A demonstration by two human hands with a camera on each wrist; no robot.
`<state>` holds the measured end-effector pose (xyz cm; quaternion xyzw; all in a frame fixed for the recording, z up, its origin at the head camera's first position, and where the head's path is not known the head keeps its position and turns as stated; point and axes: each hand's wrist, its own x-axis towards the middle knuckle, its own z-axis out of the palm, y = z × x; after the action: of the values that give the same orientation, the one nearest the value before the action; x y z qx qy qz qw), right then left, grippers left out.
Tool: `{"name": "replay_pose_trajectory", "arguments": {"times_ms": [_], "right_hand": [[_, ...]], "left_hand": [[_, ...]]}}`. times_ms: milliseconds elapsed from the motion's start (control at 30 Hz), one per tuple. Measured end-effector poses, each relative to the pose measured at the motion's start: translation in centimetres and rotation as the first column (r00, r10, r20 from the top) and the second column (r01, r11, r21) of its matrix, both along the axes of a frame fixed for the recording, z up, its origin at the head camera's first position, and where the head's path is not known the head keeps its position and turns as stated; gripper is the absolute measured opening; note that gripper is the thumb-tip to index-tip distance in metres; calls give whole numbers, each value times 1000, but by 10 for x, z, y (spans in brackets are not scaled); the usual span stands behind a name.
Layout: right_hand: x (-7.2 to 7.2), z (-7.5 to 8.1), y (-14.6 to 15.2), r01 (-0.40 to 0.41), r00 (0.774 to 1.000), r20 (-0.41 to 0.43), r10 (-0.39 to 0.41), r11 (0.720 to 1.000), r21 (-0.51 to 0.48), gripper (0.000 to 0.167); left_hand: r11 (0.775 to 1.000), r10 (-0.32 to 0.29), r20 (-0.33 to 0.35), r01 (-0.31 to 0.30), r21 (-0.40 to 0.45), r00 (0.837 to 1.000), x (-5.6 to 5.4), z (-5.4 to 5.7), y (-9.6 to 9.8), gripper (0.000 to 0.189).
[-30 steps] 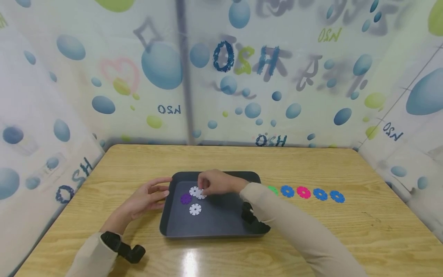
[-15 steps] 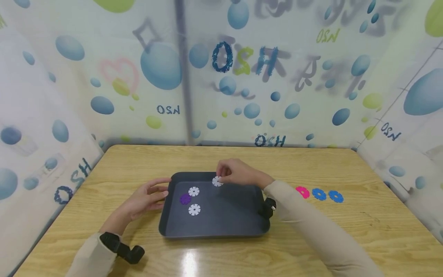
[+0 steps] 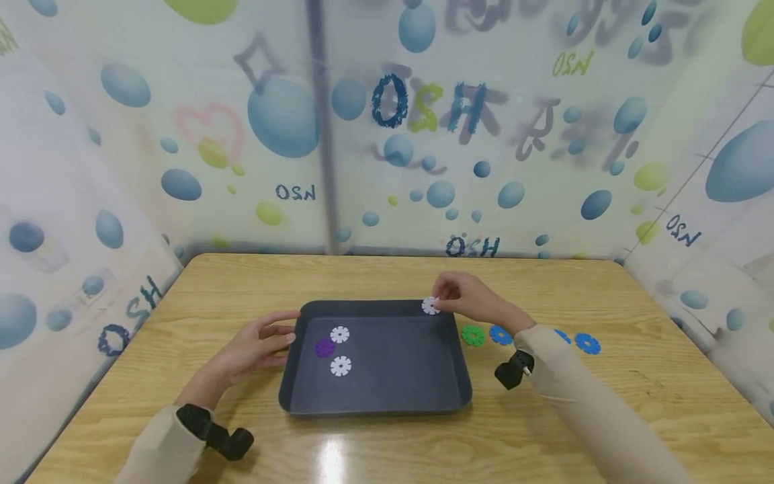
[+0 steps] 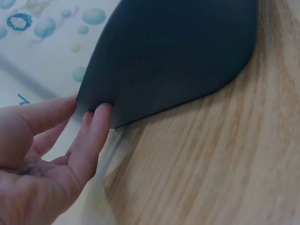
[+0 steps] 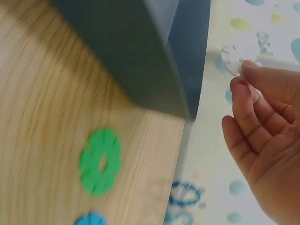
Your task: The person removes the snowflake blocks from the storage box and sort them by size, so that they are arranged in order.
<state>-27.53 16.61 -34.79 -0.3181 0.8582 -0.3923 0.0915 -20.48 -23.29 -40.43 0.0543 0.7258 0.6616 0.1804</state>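
Observation:
A white notched plastic disc (image 3: pixel 430 306) is pinched between the thumb and fingers of my right hand (image 3: pixel 468 296), over the far right corner of the dark grey tray (image 3: pixel 393 376). The right wrist view shows that white disc (image 5: pixel 232 59) at the fingertips, outside the tray wall (image 5: pixel 117 51). My left hand (image 3: pixel 256 346) touches the tray's left side with loosely extended fingers; in the left wrist view its fingertips (image 4: pixel 104 112) lie against the tray wall. Inside the tray at left are a purple disc (image 3: pixel 324 347) and two white discs, one behind (image 3: pixel 340 334) and one in front (image 3: pixel 341 366).
Right of the tray a row of discs lies on the wooden table (image 3: pixel 375 444): a green disc (image 3: pixel 474 335), a blue disc (image 3: pixel 500 334) and further blue ones, partly covered by my right forearm. A patterned curtain (image 3: pixel 387 202) stands behind the table.
My right hand has picked a white disc from the left part of the tray and carried it right to the far right corner. My left hand has not moved.

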Motion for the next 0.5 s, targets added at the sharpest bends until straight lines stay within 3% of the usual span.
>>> {"name": "replay_pose_trajectory", "arguments": {"times_ms": [500], "right_hand": [[11, -7, 89, 234, 972, 11, -234, 972, 9, 12]], "left_hand": [[1000, -3, 1, 3, -1, 1000, 1, 4, 1, 56]]}}
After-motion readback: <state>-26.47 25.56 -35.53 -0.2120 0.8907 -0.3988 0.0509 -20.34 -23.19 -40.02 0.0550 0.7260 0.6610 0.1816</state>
